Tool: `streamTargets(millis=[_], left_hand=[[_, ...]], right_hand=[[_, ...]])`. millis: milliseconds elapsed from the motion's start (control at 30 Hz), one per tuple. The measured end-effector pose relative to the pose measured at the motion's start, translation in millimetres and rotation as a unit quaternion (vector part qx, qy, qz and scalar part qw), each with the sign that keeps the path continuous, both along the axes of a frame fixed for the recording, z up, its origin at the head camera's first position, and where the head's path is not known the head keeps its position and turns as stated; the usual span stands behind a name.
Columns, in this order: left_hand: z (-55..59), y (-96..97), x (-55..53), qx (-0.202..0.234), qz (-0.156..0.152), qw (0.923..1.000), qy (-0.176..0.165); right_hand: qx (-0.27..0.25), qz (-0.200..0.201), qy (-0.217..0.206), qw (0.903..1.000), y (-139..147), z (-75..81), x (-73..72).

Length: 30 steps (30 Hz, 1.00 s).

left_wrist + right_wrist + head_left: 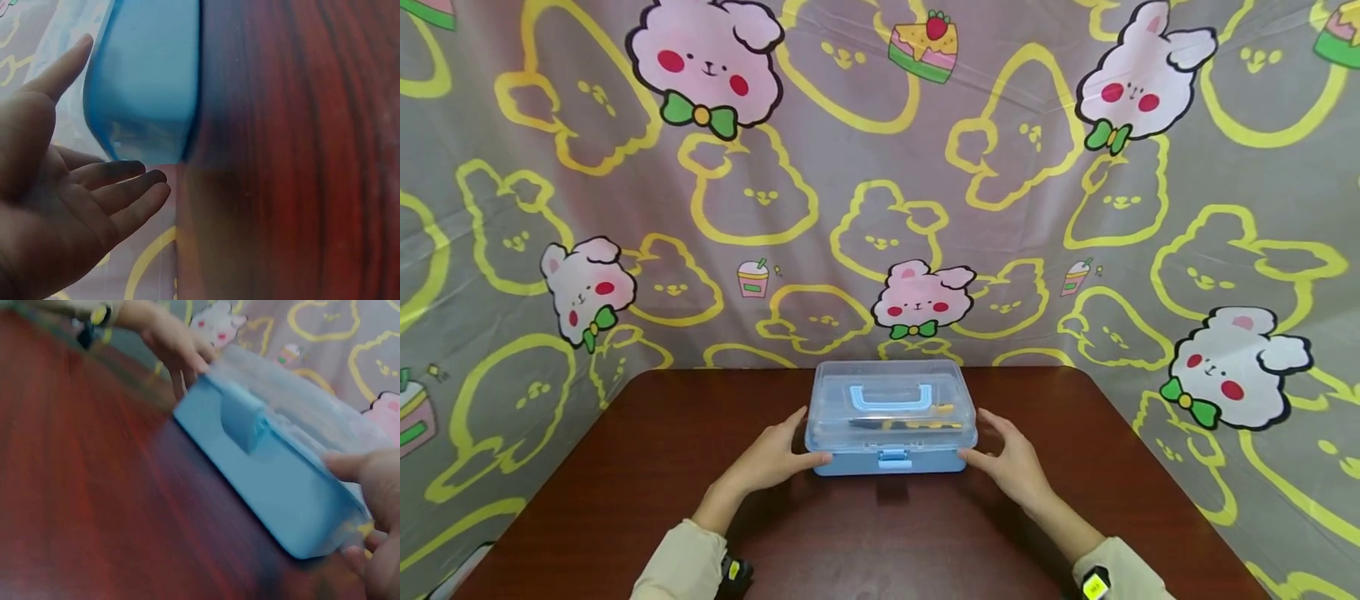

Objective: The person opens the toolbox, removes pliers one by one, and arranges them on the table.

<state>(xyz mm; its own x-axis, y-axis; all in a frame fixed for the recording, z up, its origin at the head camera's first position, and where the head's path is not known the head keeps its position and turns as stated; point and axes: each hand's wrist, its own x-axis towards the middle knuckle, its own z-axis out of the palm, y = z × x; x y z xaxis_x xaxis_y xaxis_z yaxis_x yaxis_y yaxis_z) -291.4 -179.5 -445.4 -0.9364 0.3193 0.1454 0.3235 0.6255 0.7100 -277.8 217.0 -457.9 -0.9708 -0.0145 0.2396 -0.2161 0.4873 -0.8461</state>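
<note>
A toolbox (pixel 850 463) with a light blue base and a clear lid stands on the table, front latch (pixel 894 459) closed. On its lid lies a light blue handle (pixel 891 402). Through the clear plastic, yellow and black tools (pixel 917 424) show. My left hand (pixel 770 455) is at the left end, thumb by the front corner and fingers spread along the side, fairly straight in the left wrist view. My right hand (pixel 1017 463) mirrors it at the right end; its thumb (pixel 347 465) lies at the front upper edge of the base.
The dark reddish-brown wooden table (pixel 895 550) has rounded far corners. A grey curtain (pixel 820 158) with yellow outlines and cartoon rabbits hangs close behind the toolbox and along both sides. Both wrists carry small strapped devices below light sleeves (pixel 681 562).
</note>
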Motion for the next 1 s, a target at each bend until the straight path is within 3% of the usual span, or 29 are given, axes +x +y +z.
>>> streamTargets(millis=[133, 400, 600, 700, 867, 1000], left_hand=[[-2.3, 3.0, -1.2, 0.001, -0.019, 0.9998, 0.004], [-3.9, 3.9, 4.5, -0.004, -0.017, 0.9991, 0.038], [-2.7, 3.7, 7.0, -0.007, -0.008, 0.9968, 0.079], [-0.7, 2.1, 6.7, -0.003, -0.01, 0.9957, 0.092], [3.8, -2.7, 6.4, 0.029, -0.039, 0.9927, 0.11], [8.4, -4.3, 4.4, 0.085, -0.078, 0.9833, 0.14]], right_hand=[[0.056, 0.047, 0.031, 0.9969, 0, -1.3, -14.3], [0.116, 0.03, 0.095, 0.9882, 2, -2.8, -16.0], [0.103, 0.019, 0.096, 0.9899, 5, -2.9, -13.4], [0.094, 0.015, 0.124, 0.9877, 6, -1.9, -14.3], [0.07, 0.021, 0.203, 0.9765, 11, -1.2, -17.9], [0.042, 0.043, 0.229, 0.9717, 15, -0.4, -22.0]])
